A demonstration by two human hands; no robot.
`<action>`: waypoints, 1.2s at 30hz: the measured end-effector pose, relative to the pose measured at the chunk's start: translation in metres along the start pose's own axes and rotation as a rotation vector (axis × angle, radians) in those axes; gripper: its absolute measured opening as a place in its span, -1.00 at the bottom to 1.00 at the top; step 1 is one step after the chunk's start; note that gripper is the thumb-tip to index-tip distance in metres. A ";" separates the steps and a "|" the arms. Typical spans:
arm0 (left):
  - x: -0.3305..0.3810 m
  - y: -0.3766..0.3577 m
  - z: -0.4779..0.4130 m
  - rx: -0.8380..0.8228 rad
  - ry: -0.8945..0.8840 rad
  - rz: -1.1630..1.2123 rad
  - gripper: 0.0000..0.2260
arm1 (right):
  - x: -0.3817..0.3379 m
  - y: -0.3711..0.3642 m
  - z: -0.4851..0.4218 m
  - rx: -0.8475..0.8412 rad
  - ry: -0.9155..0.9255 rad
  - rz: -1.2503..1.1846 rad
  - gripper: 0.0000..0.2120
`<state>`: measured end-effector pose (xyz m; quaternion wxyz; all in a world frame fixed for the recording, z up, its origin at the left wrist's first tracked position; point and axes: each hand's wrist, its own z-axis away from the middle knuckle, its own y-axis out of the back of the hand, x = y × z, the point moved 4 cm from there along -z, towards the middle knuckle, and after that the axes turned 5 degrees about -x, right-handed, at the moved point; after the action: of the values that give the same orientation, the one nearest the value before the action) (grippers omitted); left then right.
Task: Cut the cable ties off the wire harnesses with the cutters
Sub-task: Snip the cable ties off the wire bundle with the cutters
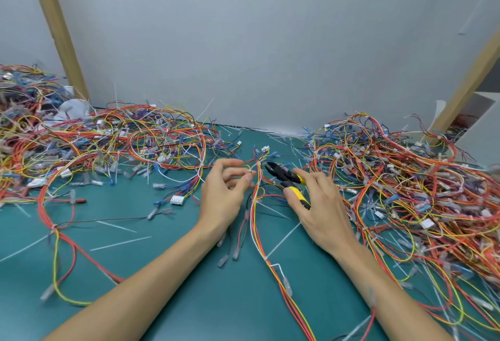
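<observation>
**Work position.** The harness in hand [253, 221] lies at the centre of the frame. It runs from a white connector [265, 148] near the back wall, down the green bench [162, 300], to the bottom edge. It is laid out apart from the two heaps, evidently so that its ties can be reached one at a time.

**Left hand** [224, 194]. It sits just left of the harness. Thumb and forefinger are curled together and pinch what appears to be the tail of a white cable tie [254, 171] on the upper part of the bundle. The other fingers are loosely bent. The likely purpose is to steady the tie and draw it off the wires, so the blades meet plastic and not insulation.

**Right hand** [322, 208]. It sits just right of the harness. The fingers wrap the yellow handles of the cutters [284, 177]. The black nose points to the upper left at the pinched tie, near it but not on it. Blur hides whether the jaws are parted.

**Remaining work.** A second tie [266, 258] sits lower on the same harness, uncut, with its long tail pointing to the upper right.

**Surroundings.** One heap of harnesses [94, 145] fills the left of the frame and another [405, 178] fills the right. Which heap is finished cannot be told. Loose tie offcuts [121, 243] lie scattered on the bench.
</observation>
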<state>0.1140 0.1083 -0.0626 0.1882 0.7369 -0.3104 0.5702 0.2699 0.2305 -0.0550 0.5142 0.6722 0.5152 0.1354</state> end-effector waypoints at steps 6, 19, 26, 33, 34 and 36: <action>0.005 0.006 -0.001 0.056 -0.130 -0.254 -0.83 | -0.009 0.003 0.002 0.008 0.091 0.036 -0.61; 0.005 0.004 0.005 0.031 -0.127 -0.379 -0.79 | -0.016 0.002 0.005 -0.002 0.165 0.066 -0.53; 0.008 0.005 0.007 0.065 -0.155 -0.425 -0.78 | -0.018 0.003 0.004 0.014 0.202 0.106 -0.61; 0.014 0.003 0.012 0.035 -0.179 -0.464 -0.77 | -0.020 0.005 0.006 0.003 0.203 0.111 -0.59; 0.015 0.003 0.012 0.031 -0.185 -0.477 -0.75 | -0.020 0.005 0.006 0.007 0.208 0.116 -0.59; 0.016 0.003 0.013 0.025 -0.201 -0.510 -0.74 | -0.020 0.005 0.006 0.011 0.220 0.135 -0.59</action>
<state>0.1240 0.0945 -0.0515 0.2850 0.8464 -0.1247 0.4323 0.2682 0.2113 -0.0464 0.4405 0.6892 0.5228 0.2400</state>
